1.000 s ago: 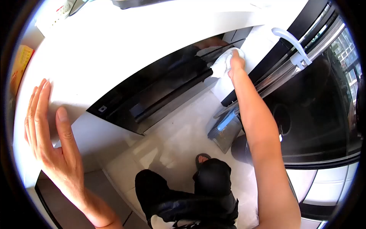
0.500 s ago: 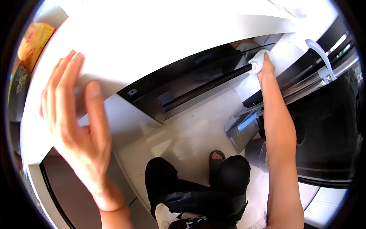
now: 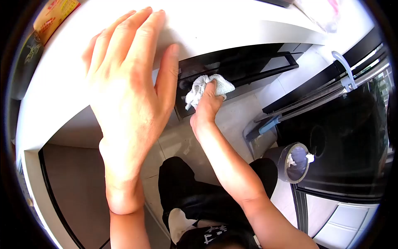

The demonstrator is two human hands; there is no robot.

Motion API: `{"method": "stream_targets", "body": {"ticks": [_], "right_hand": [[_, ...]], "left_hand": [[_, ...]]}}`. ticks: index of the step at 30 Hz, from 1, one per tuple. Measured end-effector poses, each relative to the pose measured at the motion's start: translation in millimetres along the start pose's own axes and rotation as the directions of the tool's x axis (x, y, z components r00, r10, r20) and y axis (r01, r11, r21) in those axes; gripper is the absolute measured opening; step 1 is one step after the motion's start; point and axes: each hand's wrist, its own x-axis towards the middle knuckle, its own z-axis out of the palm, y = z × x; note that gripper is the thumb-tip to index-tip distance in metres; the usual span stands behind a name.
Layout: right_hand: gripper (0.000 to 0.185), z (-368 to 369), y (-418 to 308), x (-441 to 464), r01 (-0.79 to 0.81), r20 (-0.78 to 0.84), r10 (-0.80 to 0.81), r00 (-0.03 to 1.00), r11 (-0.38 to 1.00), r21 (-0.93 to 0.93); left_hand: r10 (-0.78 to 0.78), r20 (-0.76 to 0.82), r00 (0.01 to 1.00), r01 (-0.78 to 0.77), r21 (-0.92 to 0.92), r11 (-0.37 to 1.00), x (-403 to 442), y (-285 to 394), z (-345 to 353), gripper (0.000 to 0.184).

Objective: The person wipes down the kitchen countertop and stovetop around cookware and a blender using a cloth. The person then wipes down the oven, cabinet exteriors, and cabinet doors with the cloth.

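My right hand (image 3: 208, 106) grips a bunched white cloth (image 3: 224, 86) and presses it against the left part of a glossy black appliance front (image 3: 244, 60). A long black bar handle (image 3: 269, 73) runs along that front, and its right end shows beyond the cloth. The cloth hides the handle's left part. My left hand (image 3: 132, 74) is spread with fingers apart over the white countertop (image 3: 62, 91), near its front edge. Nothing is in it. Whether its palm rests on the surface I cannot tell.
Food packages, one yellow-orange (image 3: 52, 18) and one dark (image 3: 29, 62), stand at the counter's left end. At right are a grey bin (image 3: 296, 164) with crumpled tissue, a dustpan (image 3: 262, 141), long-handled tools with a light-blue clip (image 3: 348, 79), and a dark glass panel (image 3: 344, 141).
My right hand has carried the cloth leftward along the black front, from the handle's right end. The left hand has shifted right and forward in view. The bin's opening now shows.
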Motion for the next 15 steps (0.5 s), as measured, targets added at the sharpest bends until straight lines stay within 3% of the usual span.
{"method": "stream_targets", "body": {"ticks": [3,5,9,11,13,15], "right_hand": [[0.041,-1.2,-3.5,-5.8,-0.051,0.078,0.052,0.996,0.999,-0.003],[0.047,-5.3,19.0,6.4,0.016,0.077,-0.018,0.997,1.000,0.025],[0.057,-2.8,29.6,0.9,0.081,0.018,-0.081,0.997,0.997,-0.009],[0.060,0.1,31.1,-2.7,-0.005,-0.030,0.002,1.000,0.992,-0.127],[0.050,2.1,71.0,3.6,0.282,-0.067,-0.296,0.953,0.945,-0.164],[0.050,9.4,93.0,-8.7,0.325,-0.024,-0.327,0.945,0.944,-0.061]], "left_hand": [[0.018,0.018,1.000,-0.020,0.090,0.996,3.0,9.0,-1.9,0.034],[0.033,0.018,0.999,-0.034,0.087,0.996,2.6,8.3,-0.6,0.034],[0.074,0.009,0.997,-0.074,0.058,0.996,0.7,1.3,4.1,0.035],[0.105,-0.002,0.994,-0.105,0.082,0.991,1.6,0.3,6.8,0.034],[0.089,0.018,0.996,-0.090,0.001,0.996,5.9,-0.4,8.7,0.033],[0.124,0.032,0.992,-0.126,0.072,0.989,1.8,0.2,11.5,0.032]]}}
